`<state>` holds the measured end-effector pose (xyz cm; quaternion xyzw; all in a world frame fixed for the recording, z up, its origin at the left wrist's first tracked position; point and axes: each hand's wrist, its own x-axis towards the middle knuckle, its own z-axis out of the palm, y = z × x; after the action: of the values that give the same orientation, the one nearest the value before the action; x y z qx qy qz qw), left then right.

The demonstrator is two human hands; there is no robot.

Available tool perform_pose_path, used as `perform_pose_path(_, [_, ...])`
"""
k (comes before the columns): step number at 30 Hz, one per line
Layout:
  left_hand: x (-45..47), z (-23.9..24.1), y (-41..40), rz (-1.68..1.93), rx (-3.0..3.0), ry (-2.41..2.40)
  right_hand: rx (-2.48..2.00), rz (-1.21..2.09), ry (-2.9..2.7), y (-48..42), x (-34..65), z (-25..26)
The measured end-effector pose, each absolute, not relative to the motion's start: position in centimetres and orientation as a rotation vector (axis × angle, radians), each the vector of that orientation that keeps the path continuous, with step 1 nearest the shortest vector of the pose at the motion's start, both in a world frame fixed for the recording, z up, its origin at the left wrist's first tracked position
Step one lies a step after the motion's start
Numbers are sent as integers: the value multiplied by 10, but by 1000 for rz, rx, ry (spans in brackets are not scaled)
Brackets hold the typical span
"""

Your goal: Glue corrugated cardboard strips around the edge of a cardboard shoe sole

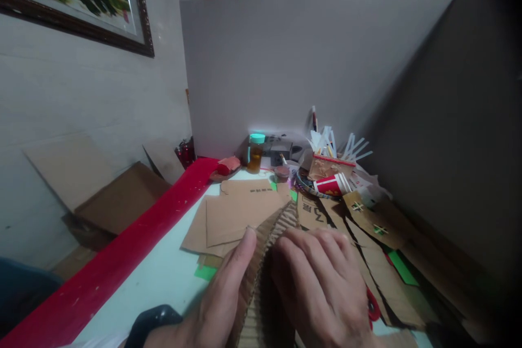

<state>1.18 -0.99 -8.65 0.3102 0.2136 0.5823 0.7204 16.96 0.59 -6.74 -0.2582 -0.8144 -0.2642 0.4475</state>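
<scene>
Both hands press on a strip of corrugated cardboard [269, 239] that runs from the bottom middle toward the table's centre. My left hand [216, 299] lies along its left edge with the fingers held together and stretched flat, a black watch at the wrist. My right hand [322, 288] lies palm down on the strip's right side, fingers spread and flat. Neither hand grips anything. Flat brown cardboard sheets [236, 212] lie just beyond the fingertips.
A red edge strip [134, 250] borders the pale table [163, 277] on the left. At the back stand an amber jar with a teal lid [255, 153], a red paper cup on its side [332, 185], white sticks [342, 147] and cardboard scraps [375, 228]. Grey partition walls close in behind and right.
</scene>
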Motion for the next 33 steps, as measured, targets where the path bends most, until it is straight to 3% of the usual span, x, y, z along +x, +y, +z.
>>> perform_pose_path(16, [8,-82,-10,1150,563,410,-602,-522,-2019,4,168,-73])
perform_pose_path(23, [8,-67,1,917,503,279,-779,-62,-1786,2,170,-65])
perform_pose_path(33, [-6,-72,22,915,513,418,-1052,660,-1480,18,184,-52])
